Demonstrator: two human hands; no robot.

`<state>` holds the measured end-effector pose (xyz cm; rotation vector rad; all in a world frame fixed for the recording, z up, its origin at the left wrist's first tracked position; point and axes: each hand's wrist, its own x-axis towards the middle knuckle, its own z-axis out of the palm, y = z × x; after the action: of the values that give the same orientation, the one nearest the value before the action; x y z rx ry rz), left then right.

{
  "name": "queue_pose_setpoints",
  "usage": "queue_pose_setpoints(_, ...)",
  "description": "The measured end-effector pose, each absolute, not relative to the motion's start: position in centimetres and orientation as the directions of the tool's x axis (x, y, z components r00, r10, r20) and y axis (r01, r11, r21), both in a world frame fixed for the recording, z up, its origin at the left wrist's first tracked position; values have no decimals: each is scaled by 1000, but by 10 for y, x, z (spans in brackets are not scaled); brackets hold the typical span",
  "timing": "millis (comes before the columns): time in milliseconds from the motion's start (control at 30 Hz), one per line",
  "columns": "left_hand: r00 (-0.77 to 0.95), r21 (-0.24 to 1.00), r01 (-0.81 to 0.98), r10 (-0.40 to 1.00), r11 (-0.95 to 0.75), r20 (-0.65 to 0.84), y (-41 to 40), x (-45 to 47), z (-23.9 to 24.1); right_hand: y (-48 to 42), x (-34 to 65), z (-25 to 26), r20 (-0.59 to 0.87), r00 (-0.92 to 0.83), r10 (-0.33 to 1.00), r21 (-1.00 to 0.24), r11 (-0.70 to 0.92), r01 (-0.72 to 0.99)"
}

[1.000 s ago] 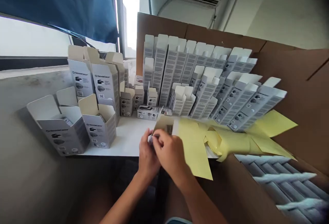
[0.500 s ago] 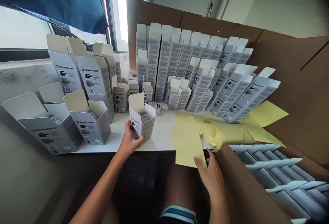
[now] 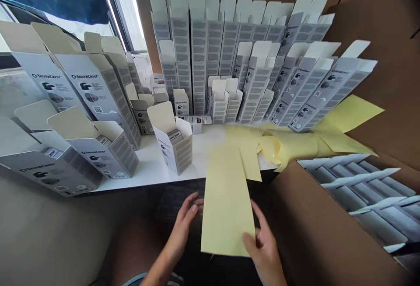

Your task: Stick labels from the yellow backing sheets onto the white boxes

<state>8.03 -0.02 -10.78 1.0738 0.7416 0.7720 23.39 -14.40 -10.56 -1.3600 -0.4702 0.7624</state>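
A yellow sheet of paper [image 3: 226,203] hangs over the front of the table, gripped at its lower right edge by my right hand [image 3: 264,244], thumb on the near face. Close to the sheet's left edge is my left hand [image 3: 183,222], its fingers apart and nothing held; some fingertips come near the paper. An open grey-and-white SilverCrest box [image 3: 182,150] stands upright on the white table, flap raised, with a smaller printed item [image 3: 175,135] inside. More yellow paper [image 3: 295,144] lies crumpled and flat to the right.
Open SilverCrest boxes [image 3: 108,155] stand at the left. Rows of tall open cartons [image 3: 198,58] fill the back of the white table [image 3: 210,135]. On the right, a large brown carton [image 3: 305,216] holds flat grey-white packs in dividers.
My left hand has let go of the SilverCrest box and moved down and right. My right hand has pulled a yellow sheet left over the table edge. The view has tilted down.
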Motion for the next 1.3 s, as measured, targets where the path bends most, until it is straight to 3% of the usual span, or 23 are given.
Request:
queue_pose_setpoints(67,639,901,-168,740,401,-210,15,82,-98,-160,223,-122,-170,599,782,-983,-94,-156)
queue_pose_setpoints(200,661,894,-133,710,429,-242,27,86,-84,-174,224,-134,-230,477,848,-963,-270,15)
queue_pose_setpoints(267,707,896,-112,668,430,-232,18,84,-86,-168,231,-124,-222,517,827,-967,-256,-5)
queue_pose_setpoints(433,799,917,-73,574,393,-182,-6,68,-89,-128,243,-87,-140,563,815,-982,-44,-182)
queue_pose_setpoints(800,500,948,-154,850,277,-167,-4,38,-64,-93,213,-56,-98,314,944,-977,-31,-212)
queue_pose_setpoints(933,307,972,-173,947,159,-101,-18,32,-64,-86,216,-52,-20,136,991,-999,-13,-51)
queue_pose_setpoints(1033,245,989,-126,969,73,-40,-23,27,-67,-82,217,-55,14,143,990,-998,5,59)
queue_pose_setpoints(1167,212,986,35,966,-161,150,-22,22,-65,-79,215,-60,7,155,988,-998,-4,69)
queue_pose_setpoints(1300,208,891,164,898,-423,388,-18,23,-56,-79,215,-59,-13,97,995,-1000,-15,20)
